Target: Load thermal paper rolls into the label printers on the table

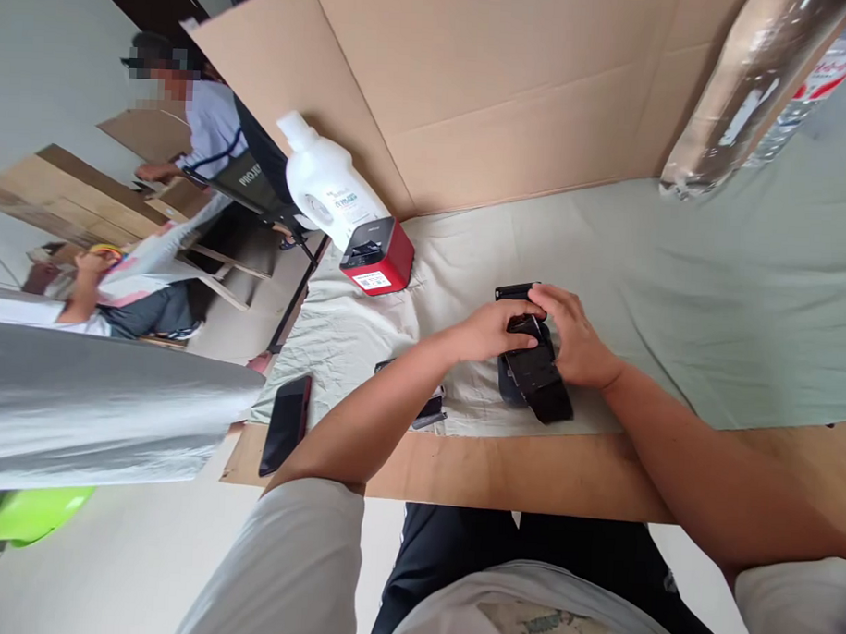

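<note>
Items on the bench (pixel 529 469), listed left to right.

Phone (pixel 285 424): dark, flat, lying at the near left corner where the pale green cloth (pixel 708 299) gives way to the bare cardboard edge. Untouched.

White bottle (pixel 327 182): far left, tilted in this view, label facing the camera. Untouched.

Red-and-black box (pixel 378 255): just beside the bottle's base, on the cloth, with a white sticker on its near face. Untouched.

Small dark object (pixel 430 412): partly hidden under the left forearm; what it is cannot be told.

Left hand (pixel 488 330): fingers curled over the upper left part of the black device (pixel 536 372), thumb side pressed against it. Grip closed around the device's edge, not clenched tight.

Black device: centre of the bench, resting on the cloth near the cardboard edge, a long flat strap-like part pointing toward the near side and a flat black end showing at the far side, past the fingers. Much of its middle is covered by both hands, so its exact make is unclear.

Right hand (pixel 580 346): cupped against the device's right side, fingers bent over its top, touching the left hand's fingertips. Grip partly closed, steadying the device.

Clear plastic bottle (pixel 750 97): far right, lying against the cardboard backing (pixel 514 89).

Progress, as a judgement: work on the device is under way, both hands engaged; it sits on the cloth, not lifted. How much is finished cannot be told.
</note>
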`<state>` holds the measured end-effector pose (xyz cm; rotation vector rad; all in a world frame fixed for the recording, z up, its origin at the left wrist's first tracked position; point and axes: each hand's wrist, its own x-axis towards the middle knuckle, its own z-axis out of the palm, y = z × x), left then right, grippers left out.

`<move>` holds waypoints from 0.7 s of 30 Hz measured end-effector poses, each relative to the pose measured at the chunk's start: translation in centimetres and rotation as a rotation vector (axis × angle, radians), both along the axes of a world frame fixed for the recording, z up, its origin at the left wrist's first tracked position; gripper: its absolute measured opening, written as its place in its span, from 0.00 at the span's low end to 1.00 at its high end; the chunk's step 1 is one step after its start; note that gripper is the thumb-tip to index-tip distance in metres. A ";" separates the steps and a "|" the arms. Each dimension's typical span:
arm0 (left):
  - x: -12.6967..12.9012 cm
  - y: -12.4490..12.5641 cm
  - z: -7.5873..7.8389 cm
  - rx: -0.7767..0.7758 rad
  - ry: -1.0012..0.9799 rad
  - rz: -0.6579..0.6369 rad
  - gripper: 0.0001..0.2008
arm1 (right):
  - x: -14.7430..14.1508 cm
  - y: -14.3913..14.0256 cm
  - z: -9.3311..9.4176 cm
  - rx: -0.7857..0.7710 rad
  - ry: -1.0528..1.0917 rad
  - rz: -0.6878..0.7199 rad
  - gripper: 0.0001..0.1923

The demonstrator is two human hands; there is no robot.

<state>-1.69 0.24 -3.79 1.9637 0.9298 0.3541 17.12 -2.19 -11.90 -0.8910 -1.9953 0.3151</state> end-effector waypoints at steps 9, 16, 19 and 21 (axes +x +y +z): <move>1.3 -0.2 -2.0 0.205 0.353 0.084 0.13 | 0.4 0.4 -0.1 0.058 -0.117 0.090 0.37; 2.2 -1.0 -1.2 0.248 0.532 0.083 0.11 | 0.3 0.3 -0.2 0.015 -0.111 0.086 0.38; 2.2 -1.3 -2.1 0.285 0.498 0.123 0.13 | 0.2 0.3 -0.3 0.059 -0.117 0.083 0.38; 2.1 -1.5 -2.7 0.349 0.471 0.169 0.14 | 0.1 0.2 -0.3 0.089 -0.120 0.071 0.37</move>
